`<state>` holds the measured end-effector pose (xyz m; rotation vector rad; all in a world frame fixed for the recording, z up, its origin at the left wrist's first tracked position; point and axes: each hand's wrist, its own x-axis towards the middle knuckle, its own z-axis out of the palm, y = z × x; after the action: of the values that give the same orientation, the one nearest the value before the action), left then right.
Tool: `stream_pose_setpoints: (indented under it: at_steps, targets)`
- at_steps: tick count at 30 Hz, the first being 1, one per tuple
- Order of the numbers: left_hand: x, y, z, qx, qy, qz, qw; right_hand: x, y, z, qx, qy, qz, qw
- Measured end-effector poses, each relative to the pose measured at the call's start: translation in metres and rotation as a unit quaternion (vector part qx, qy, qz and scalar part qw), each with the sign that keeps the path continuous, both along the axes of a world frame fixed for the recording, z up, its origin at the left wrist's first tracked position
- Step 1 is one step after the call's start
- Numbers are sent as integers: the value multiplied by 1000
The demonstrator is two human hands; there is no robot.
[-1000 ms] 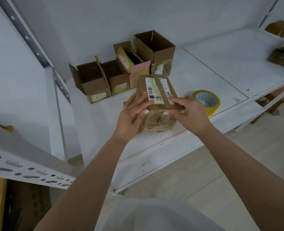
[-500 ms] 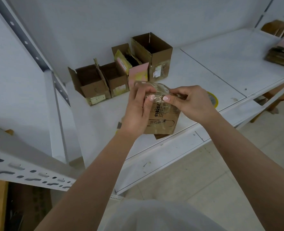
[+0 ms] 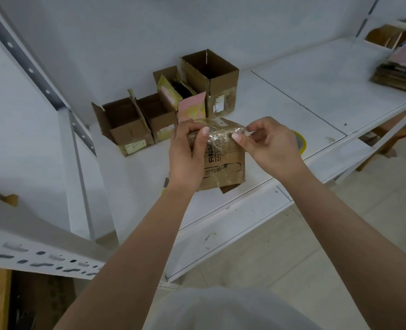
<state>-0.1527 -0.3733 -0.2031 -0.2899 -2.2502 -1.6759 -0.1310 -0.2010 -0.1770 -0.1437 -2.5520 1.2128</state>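
Cardboard box, wrapped in clear tape, is held just above the front edge of the white shelf. Its left side is gripped by the left hand, with the thumb laid across the upper front. Its top right corner is pinched by the right hand.
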Motion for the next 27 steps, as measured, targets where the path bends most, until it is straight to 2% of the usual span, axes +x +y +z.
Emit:
stream_pose_setpoints:
  at_steps: [3,10,11,14,16,21,27]
  targets:
    - [-1,3,-4,-16,-3,1,1000,0,2,-3,27,-4,-1,1000]
    - [0,12,-5,-21,-7,3,1000,2,4,-6,80,53,45,994]
    - [0,11,-3,-23,-6,6,1000,3,5,-6,61,49,58,995]
    - [-1,6,5,-21,-6,13,1000,3,11,-10,-98,42,76,991]
    - [-2,3,12,-10,-17,9,1000,-1,15,-15,-126,44,59,989]
    - [3,2,21,5,-38,-2,999,-13,-7,-18,-110,84,113,984]
    - [4,1,23,-4,-37,11,999,-20,-12,-17,34,153,83,984]
